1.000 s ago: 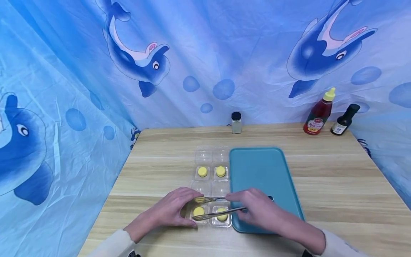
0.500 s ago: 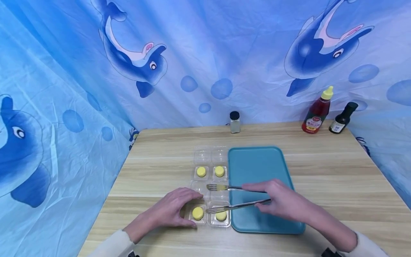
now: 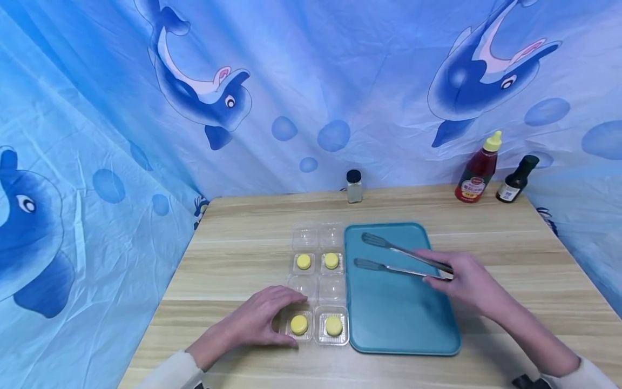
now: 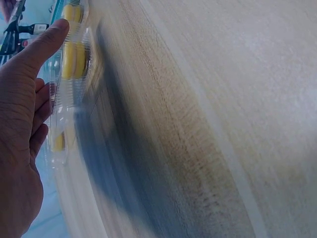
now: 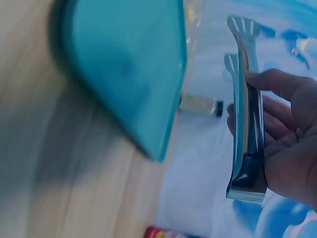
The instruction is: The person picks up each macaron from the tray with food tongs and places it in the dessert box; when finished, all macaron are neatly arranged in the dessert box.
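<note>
My right hand (image 3: pixel 468 281) grips metal food tongs (image 3: pixel 400 256) above the teal tray (image 3: pixel 398 319). Nothing sits between the tongs' slotted tips, which stand apart; the right wrist view shows the thumb along one arm of the tongs (image 5: pixel 250 114). On the left, my left hand (image 3: pixel 264 319) holds the near-left clear plastic box (image 3: pixel 302 337), thumb at its front side and fingers toward its back. A yellow macaron (image 3: pixel 299 324) sits in that box, and another macaron (image 3: pixel 333 326) lies in the box to its right. Pale filling shows in the macaron (image 4: pixel 74 60) in the left wrist view.
Behind, two more open boxes each bear a yellow macaron (image 3: pixel 303 262). A black-capped jar (image 3: pixel 354 186) stands at the back edge. A red sauce bottle (image 3: pixel 476 173) and a small dark bottle (image 3: pixel 518 179) stand back right. A dolphin-print curtain (image 3: pixel 301 81) hangs behind the table.
My right hand has drawn the tongs from above the near boxes rightward and away, over the tray. The near-right macaron now shows uncovered. My left hand has stayed in place.
</note>
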Tool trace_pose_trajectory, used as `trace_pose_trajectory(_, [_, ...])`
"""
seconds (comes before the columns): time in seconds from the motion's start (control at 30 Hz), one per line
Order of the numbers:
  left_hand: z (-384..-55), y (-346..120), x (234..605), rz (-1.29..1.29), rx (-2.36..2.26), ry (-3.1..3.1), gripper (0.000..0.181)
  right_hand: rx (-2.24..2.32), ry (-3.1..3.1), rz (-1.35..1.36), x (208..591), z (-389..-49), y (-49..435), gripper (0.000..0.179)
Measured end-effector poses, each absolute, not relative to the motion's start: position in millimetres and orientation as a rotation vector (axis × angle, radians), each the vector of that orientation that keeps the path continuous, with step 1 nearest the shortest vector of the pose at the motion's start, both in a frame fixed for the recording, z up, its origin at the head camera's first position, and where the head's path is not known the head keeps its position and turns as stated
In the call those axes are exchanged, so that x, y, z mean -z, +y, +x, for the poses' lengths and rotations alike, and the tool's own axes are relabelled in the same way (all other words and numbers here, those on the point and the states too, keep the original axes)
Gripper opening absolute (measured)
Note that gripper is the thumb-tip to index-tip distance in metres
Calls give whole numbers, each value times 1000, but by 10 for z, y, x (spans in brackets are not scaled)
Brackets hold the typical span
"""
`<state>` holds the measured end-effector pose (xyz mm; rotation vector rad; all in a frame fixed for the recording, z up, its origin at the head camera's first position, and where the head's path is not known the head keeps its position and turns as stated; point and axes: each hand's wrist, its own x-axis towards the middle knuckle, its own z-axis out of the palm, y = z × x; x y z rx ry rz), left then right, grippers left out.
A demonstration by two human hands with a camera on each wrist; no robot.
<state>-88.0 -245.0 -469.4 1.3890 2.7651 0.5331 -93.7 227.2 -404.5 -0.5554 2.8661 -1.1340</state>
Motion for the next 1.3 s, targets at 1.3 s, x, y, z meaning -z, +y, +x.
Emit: trace_pose_trajectory(1.3, [-879,-2447,4693,1375,-543,2762,87,1177,3205,391,4912,-956,2999,55])
